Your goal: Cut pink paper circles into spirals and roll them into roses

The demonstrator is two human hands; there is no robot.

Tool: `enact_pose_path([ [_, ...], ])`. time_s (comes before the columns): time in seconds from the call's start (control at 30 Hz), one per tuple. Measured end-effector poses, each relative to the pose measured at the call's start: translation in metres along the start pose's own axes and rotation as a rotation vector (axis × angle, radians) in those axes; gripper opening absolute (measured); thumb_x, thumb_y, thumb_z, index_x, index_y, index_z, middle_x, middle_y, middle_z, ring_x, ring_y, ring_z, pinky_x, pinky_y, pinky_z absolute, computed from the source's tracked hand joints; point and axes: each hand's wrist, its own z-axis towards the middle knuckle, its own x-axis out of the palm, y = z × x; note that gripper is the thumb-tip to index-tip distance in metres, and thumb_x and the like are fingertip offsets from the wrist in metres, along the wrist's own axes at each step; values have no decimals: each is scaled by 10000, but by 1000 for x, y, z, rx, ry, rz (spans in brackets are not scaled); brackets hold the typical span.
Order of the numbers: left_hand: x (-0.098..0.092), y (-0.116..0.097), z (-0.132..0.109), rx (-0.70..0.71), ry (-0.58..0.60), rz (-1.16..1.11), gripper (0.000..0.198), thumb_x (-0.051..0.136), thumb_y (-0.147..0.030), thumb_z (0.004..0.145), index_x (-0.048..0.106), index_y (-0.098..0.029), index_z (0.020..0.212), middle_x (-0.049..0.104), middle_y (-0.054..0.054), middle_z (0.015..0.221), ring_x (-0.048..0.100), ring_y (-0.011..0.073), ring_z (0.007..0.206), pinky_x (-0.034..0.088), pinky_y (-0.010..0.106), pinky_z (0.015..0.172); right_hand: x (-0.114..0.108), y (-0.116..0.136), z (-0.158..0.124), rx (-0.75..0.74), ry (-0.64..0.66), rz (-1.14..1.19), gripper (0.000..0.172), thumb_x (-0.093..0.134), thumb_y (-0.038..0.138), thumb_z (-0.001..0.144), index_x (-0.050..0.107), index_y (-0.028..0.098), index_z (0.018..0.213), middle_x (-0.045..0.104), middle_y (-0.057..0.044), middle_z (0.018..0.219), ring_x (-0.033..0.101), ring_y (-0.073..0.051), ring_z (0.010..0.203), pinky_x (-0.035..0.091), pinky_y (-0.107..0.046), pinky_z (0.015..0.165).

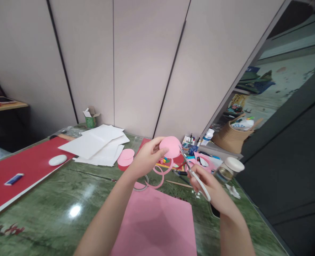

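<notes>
My left hand [150, 154] pinches a round pink paper disc [170, 146] above the table. White-handled scissors [200, 185] are in my right hand [207, 183], their blades touching or very near the disc's right edge. A thin pink paper strip [169, 167] curls below the disc. Beneath my arms lies a large pink sheet [160, 222]. Cut pink circles [125, 158] are piled left of my left hand. A grey ring [143, 185], partly hidden, rests at the sheet's top edge.
White paper sheets [99, 142] and a red board [37, 167] with a white oval object [57, 160] are on the left. At the right stand a lidded jar [229, 169] and a white bottle [207, 136]. A wooden stick [179, 184] lies mid-table. A wall panel [136, 71] rises behind.
</notes>
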Motion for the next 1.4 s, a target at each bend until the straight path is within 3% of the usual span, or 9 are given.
enact_pose_path([
  [0.2,-3,2,-1,-24,23,113,329,430,-303,828,539,-178,1112,583,37,859,530,147,757,435,263,656,3,3,-2,9,32,29,299,455,502,817,424,206,786,374,37,662,305,-94,561,241,-238,510],
  [0.53,-2,-1,-4,-50,88,164,352,425,-274,825,543,-213,1151,581,38,861,521,169,826,434,292,720,7,7,-1,-27,35,-9,328,394,536,834,411,208,807,369,34,678,295,-100,585,233,-236,517],
  [0.83,-3,1,-2,-35,73,113,356,451,-303,823,535,-206,1155,596,41,937,521,144,779,436,298,744,5,1,0,-26,47,65,278,420,481,848,408,205,820,354,39,670,288,-92,574,245,-239,530],
  [1.4,-8,0,-1,-28,31,7,372,474,-301,826,528,-177,1172,593,87,1112,563,190,964,463,311,790,1,-1,-1,-1,48,39,249,460,443,837,414,204,785,374,42,642,300,-90,552,255,-232,511],
])
